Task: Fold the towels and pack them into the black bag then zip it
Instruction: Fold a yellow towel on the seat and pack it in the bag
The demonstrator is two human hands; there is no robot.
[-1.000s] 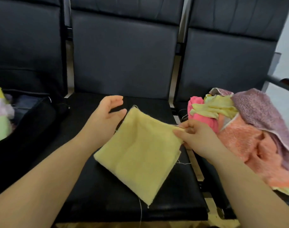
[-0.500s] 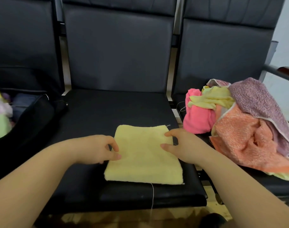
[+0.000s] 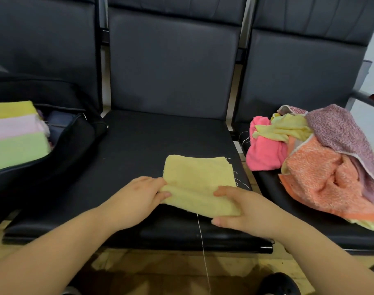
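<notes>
So there was this row of black padded chairs, and the middle seat [image 3: 139,150] was basically the work surface. Left of that seat sat the black bag [image 3: 60,158], unzipped, with folded towels [image 3: 15,133] stacked in it, yellow, pink and green showing. Right of the seat, on the next chair, was a messy pile of unfolded towels [image 3: 322,167]: orange, purple, pink, pale yellow. On the front part of the middle seat lay the yellow towel [image 3: 196,175], its near edge lifted off the cushion. The left hand [image 3: 137,199] pinched that edge at its left corner, the right hand [image 3: 247,209] gripped it at the right, thumb on top. A loose thread [image 3: 203,248] dangled off the towel's front edge.
</notes>
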